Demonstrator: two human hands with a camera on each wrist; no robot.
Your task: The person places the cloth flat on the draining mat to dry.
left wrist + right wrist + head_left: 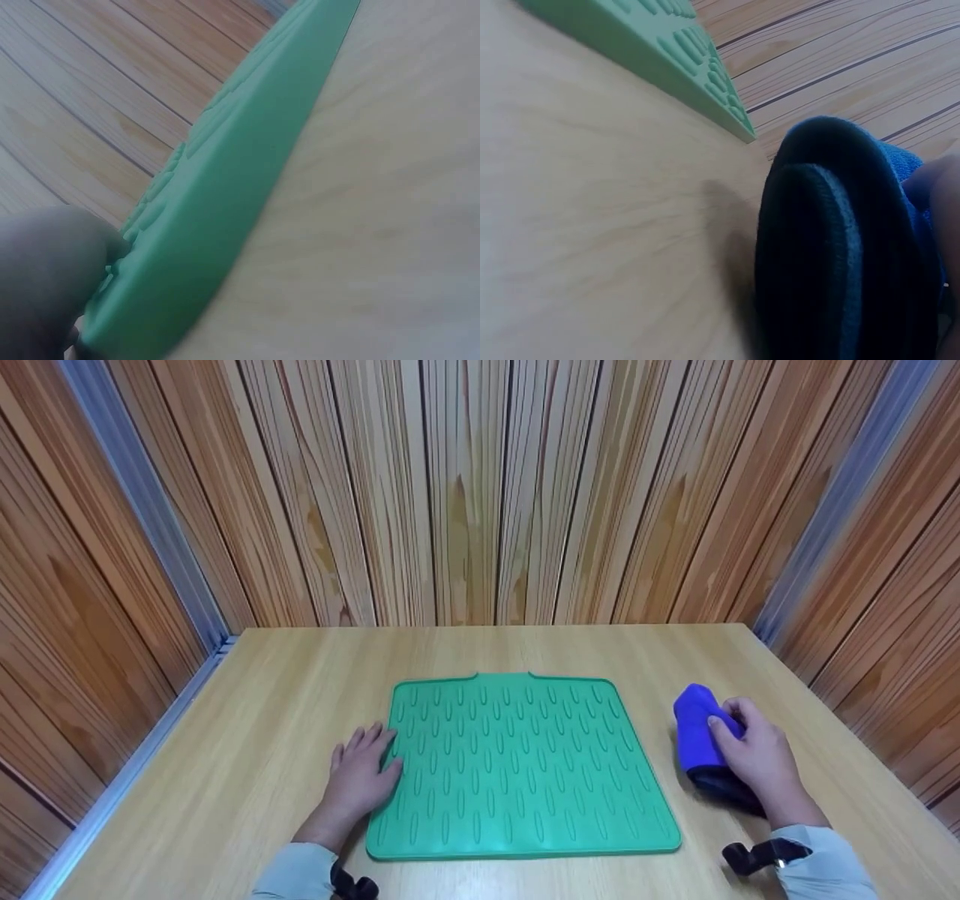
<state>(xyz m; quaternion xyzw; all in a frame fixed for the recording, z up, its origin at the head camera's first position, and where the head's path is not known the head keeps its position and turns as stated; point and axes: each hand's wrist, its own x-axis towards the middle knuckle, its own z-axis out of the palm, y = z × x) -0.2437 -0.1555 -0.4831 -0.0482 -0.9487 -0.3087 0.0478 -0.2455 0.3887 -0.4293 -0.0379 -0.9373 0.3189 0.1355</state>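
probably soft, light cloth (696,735), right of mat (525,769); right hand (761,756) pinches its side, best gripped through every layer. left hand (362,776) rests, fingers loose, on mat's left edge; mat, on table (225,765), likely rubbery.

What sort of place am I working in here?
Likely a work booth, perhaps a staged recording station: wood-plank panels on three sides, greyish-blue strips at the corners, and a wood-look table between them.

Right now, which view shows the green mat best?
Head: nearly the whole green mat shows, left hand covering a bit. Left wrist: mostly one side edge, close up. Right wrist: only a corner portion.
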